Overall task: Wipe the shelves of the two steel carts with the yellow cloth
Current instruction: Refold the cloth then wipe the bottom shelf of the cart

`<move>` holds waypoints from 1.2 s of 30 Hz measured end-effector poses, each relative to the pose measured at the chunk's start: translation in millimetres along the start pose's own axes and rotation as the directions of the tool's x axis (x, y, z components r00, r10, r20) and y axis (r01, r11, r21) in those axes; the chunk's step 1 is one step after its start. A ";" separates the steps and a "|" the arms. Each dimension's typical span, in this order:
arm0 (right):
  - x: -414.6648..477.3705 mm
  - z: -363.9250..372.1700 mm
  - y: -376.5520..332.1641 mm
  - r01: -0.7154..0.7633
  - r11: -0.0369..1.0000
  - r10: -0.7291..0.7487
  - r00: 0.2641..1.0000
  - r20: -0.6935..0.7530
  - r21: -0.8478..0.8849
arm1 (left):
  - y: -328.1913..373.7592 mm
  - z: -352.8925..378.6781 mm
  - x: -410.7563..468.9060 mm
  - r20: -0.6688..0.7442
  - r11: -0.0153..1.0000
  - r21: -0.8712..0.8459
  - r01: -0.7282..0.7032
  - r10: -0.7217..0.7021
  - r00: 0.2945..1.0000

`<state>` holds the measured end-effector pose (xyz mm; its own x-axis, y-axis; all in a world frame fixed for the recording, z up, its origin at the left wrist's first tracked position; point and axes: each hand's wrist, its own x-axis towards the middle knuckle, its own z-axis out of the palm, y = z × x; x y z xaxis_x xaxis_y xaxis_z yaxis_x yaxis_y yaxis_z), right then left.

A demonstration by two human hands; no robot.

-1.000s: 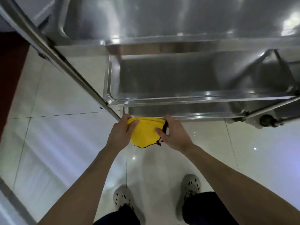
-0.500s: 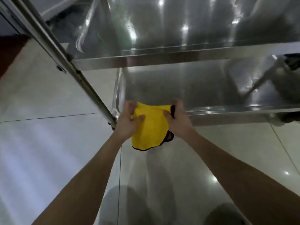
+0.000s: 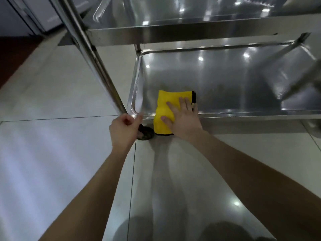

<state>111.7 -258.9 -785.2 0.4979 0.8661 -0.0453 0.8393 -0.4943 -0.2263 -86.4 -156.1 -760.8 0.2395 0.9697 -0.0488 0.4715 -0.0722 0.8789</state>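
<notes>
A yellow cloth (image 3: pixel 166 103) with a black edge lies folded over the near rim of the steel cart's lower shelf (image 3: pixel 225 80). Part of it hangs down outside the rim. My right hand (image 3: pixel 182 117) lies flat on the cloth with straight, spread fingers and presses it onto the shelf. My left hand (image 3: pixel 124 129) grips the bottom of the cart's slanted steel post (image 3: pixel 90 54) at the shelf's near left corner. Above, the cart's upper shelf (image 3: pixel 191 33) juts toward me.
A black caster wheel (image 3: pixel 146 133) sits under the shelf corner beside my left hand. Another slanted steel post (image 3: pixel 302 79) crosses the shelf at right. Glossy pale floor tiles (image 3: pixel 52 153) spread around; a grey cabinet (image 3: pixel 40 16) stands at far left.
The cloth went from being held up in both hands to lying on the lower shelf's rim. My left hand let go of it and took the post; my right hand flattened on it.
</notes>
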 end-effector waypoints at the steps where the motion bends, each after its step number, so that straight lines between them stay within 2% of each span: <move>1: 1.4 6.7 -4.7 0.001 1.000 -0.001 1.000 -0.007 -0.016 | -8.0 -5.0 3.5 -0.103 0.999 0.036 0.039 -0.035 0.994; 3: 9.3 11.2 -11.8 -0.015 0.999 0.013 0.999 -0.046 -0.045 | -11.6 -15.0 14.7 -0.237 0.996 -0.019 0.087 -0.089 0.967; 4: 14.3 11.7 -13.7 -0.019 0.998 0.015 0.998 -0.061 -0.067 | -8.1 -18.4 22.2 -0.240 0.995 -0.074 0.066 -0.082 0.967; 8: 27.8 21.4 -14.8 -0.013 0.993 0.011 1.000 -0.010 -0.116 | 16.5 -16.1 59.0 -0.088 0.963 -0.261 -0.074 0.053 0.995; 11: 31.1 30.0 -11.4 -0.024 0.994 0.020 0.999 -0.048 -0.103 | 22.5 -3.2 78.4 -0.099 0.910 -0.402 -0.101 0.066 0.993; 17: 31.0 27.6 12.0 -0.013 0.999 0.009 0.997 -0.071 -0.050 | 21.4 6.5 81.2 -0.235 0.911 -0.387 -0.139 0.048 0.971; 22: 40.0 14.0 47.3 -0.049 0.998 0.048 0.998 -0.028 -0.032 | 17.8 5.2 83.6 -0.245 0.918 -0.373 -0.138 0.047 0.968; 26: 61.4 -1.7 98.9 -0.144 0.989 0.144 0.989 0.025 -0.029 | 17.4 6.6 84.1 -0.254 0.909 -0.393 -0.137 0.036 0.966; 31: 103.4 -11.8 149.9 -0.252 0.967 0.252 0.968 -0.014 -0.031 | 17.0 10.5 83.2 -0.266 0.897 -0.419 -0.139 0.025 0.964; 36: 153.2 -12.3 143.9 -0.267 0.963 0.264 0.963 -0.058 -0.042 | 18.0 12.7 80.4 -0.280 0.891 -0.429 -0.149 0.026 0.960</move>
<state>311.4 -198.3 -812.8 0.7137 0.6989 -0.0466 0.6845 -0.7101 -0.1650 -47.8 -82.4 -754.9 0.0042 0.9940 0.1089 0.0198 -0.1089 0.9939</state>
